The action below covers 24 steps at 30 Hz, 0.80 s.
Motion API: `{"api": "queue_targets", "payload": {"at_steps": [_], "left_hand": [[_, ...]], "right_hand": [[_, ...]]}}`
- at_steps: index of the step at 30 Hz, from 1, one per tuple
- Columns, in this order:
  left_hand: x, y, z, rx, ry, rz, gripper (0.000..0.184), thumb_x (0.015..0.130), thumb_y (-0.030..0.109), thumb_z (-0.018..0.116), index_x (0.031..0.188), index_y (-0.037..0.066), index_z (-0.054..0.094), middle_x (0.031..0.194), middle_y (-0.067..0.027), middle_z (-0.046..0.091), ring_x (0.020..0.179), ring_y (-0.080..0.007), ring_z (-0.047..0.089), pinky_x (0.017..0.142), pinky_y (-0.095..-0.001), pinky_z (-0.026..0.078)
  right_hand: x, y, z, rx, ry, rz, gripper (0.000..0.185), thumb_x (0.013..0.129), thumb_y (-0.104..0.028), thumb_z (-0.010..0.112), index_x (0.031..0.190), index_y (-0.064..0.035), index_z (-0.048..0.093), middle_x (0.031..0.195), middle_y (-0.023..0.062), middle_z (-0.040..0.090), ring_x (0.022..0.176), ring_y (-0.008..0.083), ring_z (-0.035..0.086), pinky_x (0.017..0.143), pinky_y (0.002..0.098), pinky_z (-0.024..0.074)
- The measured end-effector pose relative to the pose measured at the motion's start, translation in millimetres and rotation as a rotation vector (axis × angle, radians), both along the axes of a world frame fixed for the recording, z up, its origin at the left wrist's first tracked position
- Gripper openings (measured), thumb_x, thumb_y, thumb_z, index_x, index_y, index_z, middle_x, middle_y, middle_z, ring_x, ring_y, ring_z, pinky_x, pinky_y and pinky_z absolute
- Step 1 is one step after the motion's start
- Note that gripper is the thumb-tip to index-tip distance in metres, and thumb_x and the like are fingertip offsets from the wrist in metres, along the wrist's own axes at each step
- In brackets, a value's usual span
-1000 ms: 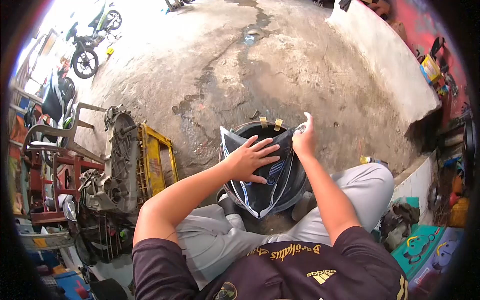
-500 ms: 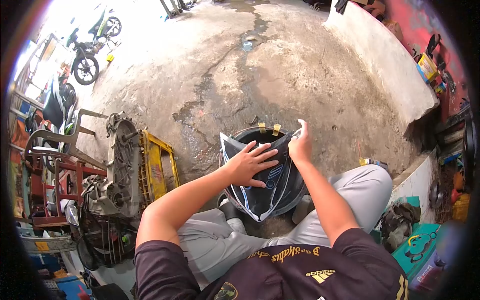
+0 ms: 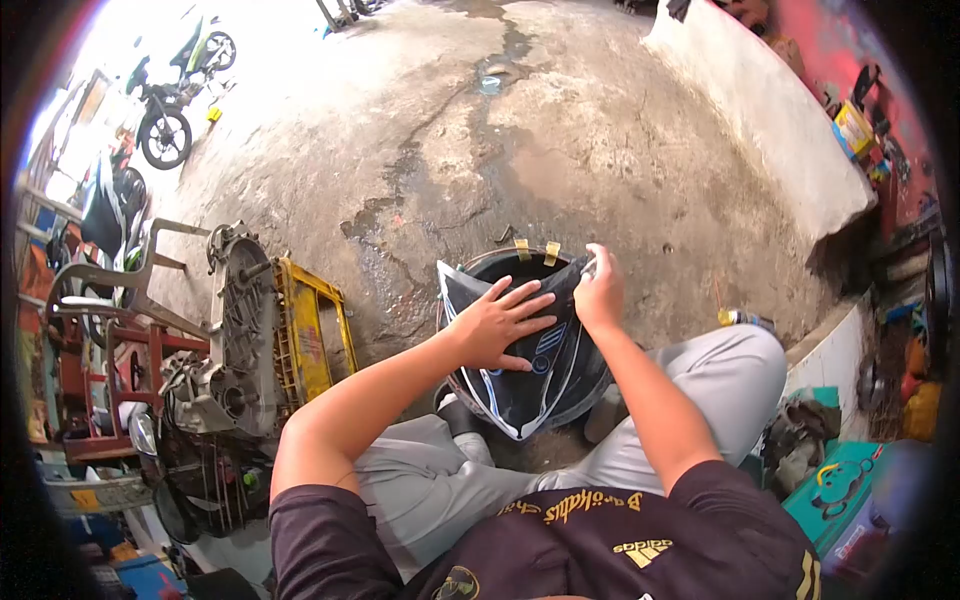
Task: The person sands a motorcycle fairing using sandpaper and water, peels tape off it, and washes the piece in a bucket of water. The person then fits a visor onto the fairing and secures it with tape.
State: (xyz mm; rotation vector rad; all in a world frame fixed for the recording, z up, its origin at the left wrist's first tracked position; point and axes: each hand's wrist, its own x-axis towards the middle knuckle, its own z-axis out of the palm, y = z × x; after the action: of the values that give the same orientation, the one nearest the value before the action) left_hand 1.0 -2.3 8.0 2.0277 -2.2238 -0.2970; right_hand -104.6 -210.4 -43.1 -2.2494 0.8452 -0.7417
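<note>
A black motorcycle body panel (image 3: 520, 395) with white and blue stripes lies over a round black tub (image 3: 590, 385) between my legs. Its pointed end faces me. My left hand (image 3: 503, 325) rests flat on the panel, fingers spread, pressing on its upper middle. At the panel's upper right corner my right hand (image 3: 600, 292) is closed, fingers curled by the edge. A small greyish-white piece (image 3: 588, 268), perhaps a rag, shows at its fingers; most of it is hidden. Two yellowish tape strips (image 3: 552, 253) stick to the tub's far rim.
To the left stand a metal engine casing (image 3: 243, 320), a yellow crate (image 3: 312, 325) and a plastic chair (image 3: 150, 270). A small bottle (image 3: 745, 319) lies beyond my right knee. A teal case (image 3: 835, 490) is at lower right. Motorcycles (image 3: 165, 135) are parked far left.
My right hand's raised index finger has curled down at the panel's corner. My left hand stays on the panel. The view has shifted slightly.
</note>
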Motion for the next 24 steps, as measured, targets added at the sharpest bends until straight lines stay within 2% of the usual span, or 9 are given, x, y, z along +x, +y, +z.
{"api": "queue_targets", "payload": {"at_steps": [5, 9, 11, 12, 17, 19, 24], "left_hand": [[2, 1, -8, -0.021, 0.0, -0.001, 0.088, 0.086, 0.07, 0.063, 0.157, 0.023, 0.044, 0.17, -0.0069, 0.029, 0.158, -0.0316, 0.021, 0.125, -0.0602, 0.018], [0, 0, -3, -0.006, 0.009, 0.005, 0.088, 0.085, 0.067, 0.066, 0.157, 0.023, 0.043, 0.17, -0.0069, 0.029, 0.158, -0.0316, 0.021, 0.125, -0.0605, 0.019], [0, 1, -1, 0.001, 0.003, -0.001, 0.088, 0.085, 0.067, 0.066, 0.157, 0.023, 0.043, 0.169, -0.0069, 0.029, 0.158, -0.0318, 0.021, 0.125, -0.0605, 0.019], [-1, -1, -1, 0.0, 0.005, 0.007, 0.088, 0.085, 0.067, 0.066, 0.158, 0.023, 0.043, 0.169, -0.007, 0.029, 0.157, -0.032, 0.021, 0.125, -0.0605, 0.019], [0, -1, -3, -0.007, -0.002, 0.004, 0.088, 0.086, 0.068, 0.065, 0.158, 0.023, 0.043, 0.169, -0.007, 0.028, 0.157, -0.0321, 0.022, 0.125, -0.0606, 0.019], [2, 0, -3, -0.011, -0.004, 0.009, 0.087, 0.086, 0.068, 0.064, 0.158, 0.023, 0.043, 0.169, -0.007, 0.028, 0.157, -0.0321, 0.022, 0.125, -0.0606, 0.019], [1, 0, -2, -0.018, -0.005, -0.004, 0.087, 0.086, 0.069, 0.063, 0.157, 0.023, 0.044, 0.17, -0.0061, 0.029, 0.157, -0.0313, 0.022, 0.125, -0.0595, 0.019]], "right_hand": [[11, -11, -6, -0.042, -0.017, -0.03, 0.044, 0.082, 0.01, 0.059, 0.124, -0.0043, 0.059, 0.109, 0.0189, 0.064, 0.105, 0.04, 0.062, 0.091, 0.0485, 0.0502], [6, -10, -1, 0.089, 0.053, -0.065, 0.044, 0.083, 0.01, 0.055, 0.125, -0.0047, 0.059, 0.11, 0.0202, 0.064, 0.102, 0.0413, 0.064, 0.089, 0.0484, 0.0516], [-2, -2, 1, -0.076, 0.092, 0.057, 0.042, 0.086, 0.008, 0.051, 0.125, -0.0041, 0.059, 0.11, 0.022, 0.063, 0.102, 0.0433, 0.063, 0.088, 0.0502, 0.0515], [-3, 3, -1, -0.135, -0.001, 0.1, 0.042, 0.086, 0.008, 0.048, 0.126, -0.0032, 0.058, 0.109, 0.0232, 0.063, 0.102, 0.045, 0.063, 0.086, 0.0522, 0.0511], [5, -8, -9, -0.116, -0.018, 0.071, 0.044, 0.086, 0.011, 0.048, 0.126, -0.0034, 0.057, 0.107, 0.0235, 0.063, 0.101, 0.0455, 0.062, 0.085, 0.0519, 0.0514], [15, -14, -11, -0.123, -0.057, 0.024, 0.046, 0.084, 0.011, 0.055, 0.127, -0.0055, 0.059, 0.103, 0.0196, 0.064, 0.096, 0.0408, 0.063, 0.083, 0.0488, 0.0514], [-2, -4, -7, -0.096, -0.015, 0.053, 0.044, 0.087, 0.01, 0.05, 0.127, -0.0058, 0.058, 0.105, 0.0211, 0.063, 0.099, 0.0438, 0.063, 0.084, 0.0511, 0.0513]]}}
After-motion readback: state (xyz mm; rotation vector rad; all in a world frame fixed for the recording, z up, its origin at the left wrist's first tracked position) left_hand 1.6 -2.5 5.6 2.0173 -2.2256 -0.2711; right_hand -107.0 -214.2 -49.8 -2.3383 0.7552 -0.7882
